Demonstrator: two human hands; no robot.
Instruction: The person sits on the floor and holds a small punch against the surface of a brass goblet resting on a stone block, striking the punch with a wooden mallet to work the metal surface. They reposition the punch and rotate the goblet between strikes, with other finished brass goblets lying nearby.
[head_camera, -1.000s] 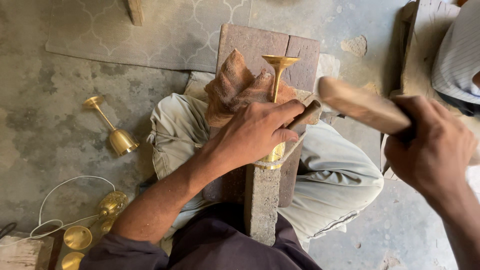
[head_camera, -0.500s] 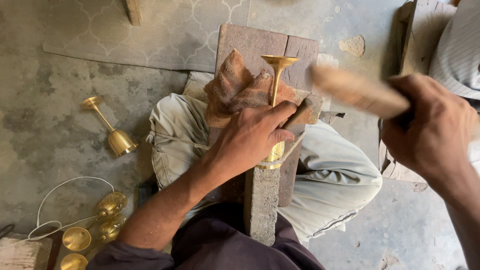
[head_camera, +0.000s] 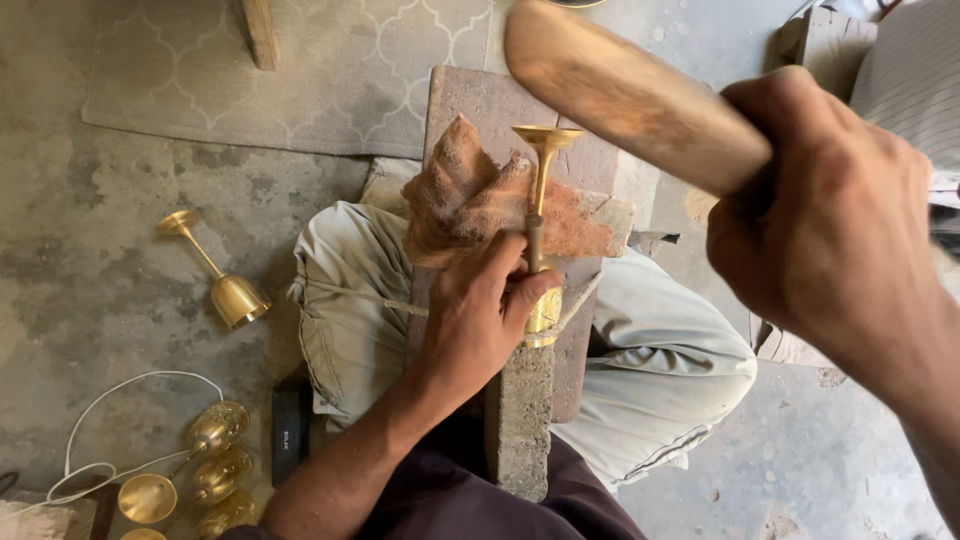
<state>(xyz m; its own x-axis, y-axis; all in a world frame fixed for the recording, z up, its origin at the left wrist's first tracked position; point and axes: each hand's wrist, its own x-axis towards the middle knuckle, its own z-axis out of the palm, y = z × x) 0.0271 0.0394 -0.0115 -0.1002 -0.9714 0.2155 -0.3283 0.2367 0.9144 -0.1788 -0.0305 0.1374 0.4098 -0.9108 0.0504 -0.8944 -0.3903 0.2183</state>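
My left hand (head_camera: 480, 320) grips a brass goblet (head_camera: 540, 230) on the block (head_camera: 520, 410); my right hand (head_camera: 830, 230) clutches a raised wooden mallet (head_camera: 630, 95).

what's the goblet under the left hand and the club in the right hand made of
Gold-coloured stemmed goblet: probably polished brass, judging by its bright yellow metallic shine. Thick brown club: likely bare wood, matt, worn and dusty, though blurred. Left hand grips the goblet; right hand grips the club.

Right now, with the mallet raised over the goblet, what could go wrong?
1. The left hand wraps the goblet stem right under the raised mallet; a stray blow could hit the fingers.
2. The goblet lies on a narrow block between the knees; it might slip sideways when struck.
3. The right hand grips the mallet near its end, so aim may suffer.
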